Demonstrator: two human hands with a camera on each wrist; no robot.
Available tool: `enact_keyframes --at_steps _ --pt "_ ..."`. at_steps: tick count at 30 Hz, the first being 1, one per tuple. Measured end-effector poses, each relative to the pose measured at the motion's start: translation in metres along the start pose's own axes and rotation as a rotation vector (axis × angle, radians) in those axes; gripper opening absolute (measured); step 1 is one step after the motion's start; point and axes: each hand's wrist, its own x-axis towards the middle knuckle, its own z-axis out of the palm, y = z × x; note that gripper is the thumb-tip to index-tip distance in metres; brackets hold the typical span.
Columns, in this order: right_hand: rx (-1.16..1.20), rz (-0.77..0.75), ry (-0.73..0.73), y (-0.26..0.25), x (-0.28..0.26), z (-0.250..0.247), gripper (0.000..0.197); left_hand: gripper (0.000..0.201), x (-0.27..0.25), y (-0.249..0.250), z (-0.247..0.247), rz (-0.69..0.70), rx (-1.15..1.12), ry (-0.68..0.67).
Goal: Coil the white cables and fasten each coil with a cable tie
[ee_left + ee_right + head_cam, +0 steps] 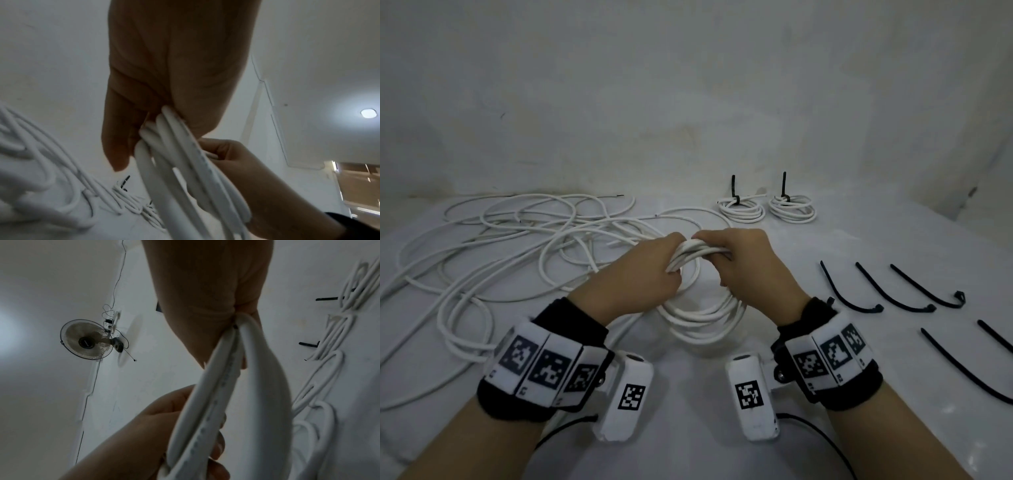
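On right wrist view, wall fan.

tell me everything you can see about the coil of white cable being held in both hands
The coil is several loops of smooth, round white cable, gathered into a rough ring. The left hand and right hand grip its far side together, bunching the strands. Its near side sags toward the white surface. No cable tie is visible on it yet.

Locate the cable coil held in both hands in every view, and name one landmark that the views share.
Head: the held coil sits at centre, gripped at its top by both hands.
Left wrist: the coil runs from centre to the lower edge.
Right wrist: the coil runs from centre down to the lower edge.
Shared landmark: the two tied coils.
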Motion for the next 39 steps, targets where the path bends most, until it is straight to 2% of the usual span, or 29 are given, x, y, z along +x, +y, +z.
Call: enact_keyframes --at_steps 3,7,11,14,16,19,24,28,30,32,34,36,39 --pt "0.121 0.064 0.054 -0.001 0.0 0.002 0.019 0.015 -0.001 -0.003 0.006 0.008 -0.062 0.039" --pt "0.372 0.328 0.049 -0.005 -0.001 0.004 0.028 0.013 -0.004 -0.011 0.007 -0.007 -0.105 0.19" --pt "0.618 0.69 -0.13 -0.011 -0.008 0.006 0.026 0.015 -0.005 -0.018 0.009 -0.058 -0.189 0.385" --pt "0.677 0.772 -0.157 -0.013 -0.01 0.014 0.026 0.016 -0.004 -0.017 0.014 -0.073 -0.229 0.427" --pt "0.606 0.755 -0.114 -0.012 -0.009 0.016 0.023 0.021 -0.005 -0.013 0.018 -0.05 -0.259 0.417" --pt "0.517 0.743 -0.128 -0.008 -0.012 0.016 0.018 0.031 -0.007 -0.006 0.019 -0.037 -0.302 0.361" --pt "0.467 0.671 -0.129 -0.014 -0.013 0.014 0.016 0.023 -0.007 -0.01 0.018 -0.084 -0.202 0.359" --pt "0.342 0.577 -0.133 -0.015 -0.012 0.012 0.017 0.02 -0.006 -0.013 0.019 -0.124 -0.22 0.373" --pt "0.31 0.524 -0.081 -0.014 -0.011 0.011 0.023 0.034 -0.005 -0.013 0.02 -0.097 -0.256 0.391" --pt "0.285 0.412 -0.035 -0.013 -0.011 0.009 0.043 0.056 -0.006 -0.012 0.019 -0.065 -0.304 0.386" --pt "0.275 0.32 -0.05 -0.014 -0.012 0.006 0.062 0.059 -0.007 -0.012 0.019 -0.013 -0.297 0.368" --pt "0.268 0.266 -0.053 -0.015 -0.013 0.005 0.06 0.052 -0.007 -0.012 0.018 0.024 -0.282 0.365" --pt "0.293 0.265 -0.008 -0.013 -0.013 0.006 0.051 0.055 -0.006 -0.013 0.019 0.04 -0.311 0.348"
